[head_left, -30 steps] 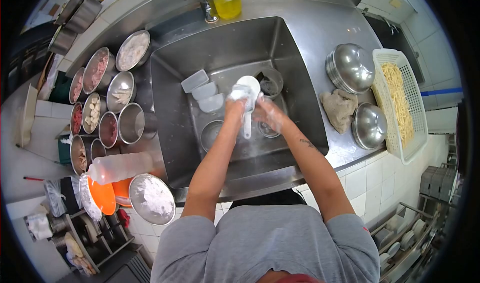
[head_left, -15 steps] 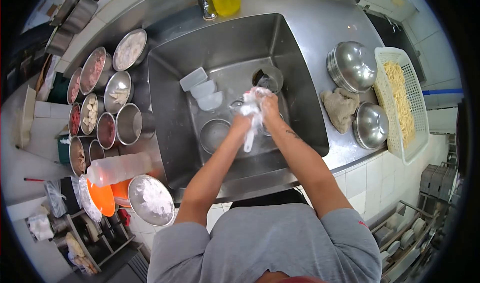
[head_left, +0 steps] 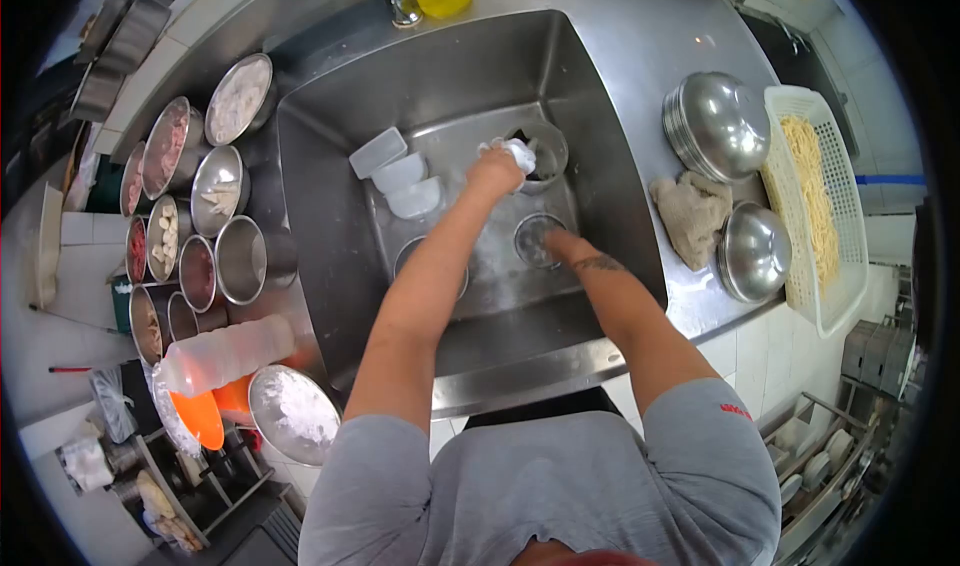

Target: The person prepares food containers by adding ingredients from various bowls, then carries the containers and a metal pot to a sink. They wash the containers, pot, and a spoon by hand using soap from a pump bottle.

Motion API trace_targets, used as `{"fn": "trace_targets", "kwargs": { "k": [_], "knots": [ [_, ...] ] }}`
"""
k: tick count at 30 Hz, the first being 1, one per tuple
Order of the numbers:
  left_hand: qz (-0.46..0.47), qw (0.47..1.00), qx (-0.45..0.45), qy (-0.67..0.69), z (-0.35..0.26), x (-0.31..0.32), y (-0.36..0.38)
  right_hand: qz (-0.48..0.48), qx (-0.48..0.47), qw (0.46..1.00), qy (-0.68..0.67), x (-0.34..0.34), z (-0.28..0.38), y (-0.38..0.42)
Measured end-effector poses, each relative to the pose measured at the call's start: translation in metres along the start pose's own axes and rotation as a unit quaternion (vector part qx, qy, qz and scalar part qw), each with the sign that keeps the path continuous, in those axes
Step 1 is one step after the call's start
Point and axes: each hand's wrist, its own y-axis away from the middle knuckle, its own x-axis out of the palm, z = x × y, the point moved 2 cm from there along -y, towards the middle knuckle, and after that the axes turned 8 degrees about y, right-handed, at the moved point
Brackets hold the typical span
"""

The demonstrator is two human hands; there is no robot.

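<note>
My left hand [head_left: 495, 172] is closed around a white foamy wad [head_left: 518, 153]; the foam hides what kind of thing it is. It is beside a clear round container [head_left: 550, 153] with something dark inside, at the back right of the sink [head_left: 390, 111]. My right hand [head_left: 561, 246] reaches into a small round bowl [head_left: 530, 238] on the sink bottom, its fingers hidden. Three white translucent plastic tubs [head_left: 413, 197] lie left of my left hand. Behind my left forearm, a round bowl [head_left: 405, 256] is partly hidden.
Left of the sink are several metal containers of food, a plastic bottle [head_left: 228, 353] and a bowl of white powder [head_left: 300, 406]. On the right counter are stacked metal bowls [head_left: 720, 126], a cloth [head_left: 690, 216] and a basket of noodles [head_left: 840, 296]. A tap [head_left: 402, 6] stands behind.
My hands have come apart. The left moved back toward the clear container with the foamy wad; the right moved down and right to the small bowl. The white handle between them no longer shows.
</note>
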Motion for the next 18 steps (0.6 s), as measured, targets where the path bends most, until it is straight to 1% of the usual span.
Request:
{"fn": "trace_targets", "kwargs": {
  "k": [1,3,4,5,7,9,10,13,14,17,18],
  "knots": [
    [0.023,0.999,-0.023,0.04,0.0,-0.004,-0.004,0.027,-0.049,0.997,0.051,0.003,0.003,-0.001],
    [0.069,0.987,-0.073,0.122,-0.003,-0.018,0.001,0.046,-0.026,0.998,0.036,-0.006,0.004,-0.001],
    [0.067,0.94,-0.186,0.28,-0.006,-0.037,0.013,0.058,-0.014,0.998,0.026,-0.007,0.005,-0.001],
    [0.071,0.911,-0.207,0.349,0.003,-0.039,0.02,0.071,-0.022,0.997,0.028,-0.008,0.008,0.0],
    [0.087,0.838,-0.242,0.481,0.028,-0.033,0.041,0.098,-0.03,0.994,0.024,0.02,0.006,0.0],
    [0.052,0.84,-0.269,0.468,0.056,-0.008,0.051,0.112,-0.033,0.993,0.033,0.032,-0.009,-0.012],
    [0.032,0.84,-0.284,0.461,0.059,-0.006,0.056,0.12,-0.038,0.991,0.038,0.03,-0.012,-0.016],
    [0.0,0.804,-0.297,0.514,0.053,0.003,0.066,0.181,0.074,0.98,0.023,0.042,0.014,-0.033],
    [-0.056,0.82,-0.293,0.488,0.061,0.028,0.064,0.175,0.075,0.982,0.009,0.044,0.014,-0.036],
    [0.088,0.799,-0.311,0.507,0.058,0.019,0.074,0.178,0.05,0.983,-0.017,0.032,0.004,-0.026],
    [0.073,0.775,-0.342,0.527,0.059,0.015,0.083,0.186,0.05,0.981,-0.03,0.026,0.0,-0.02]
  ]
}}
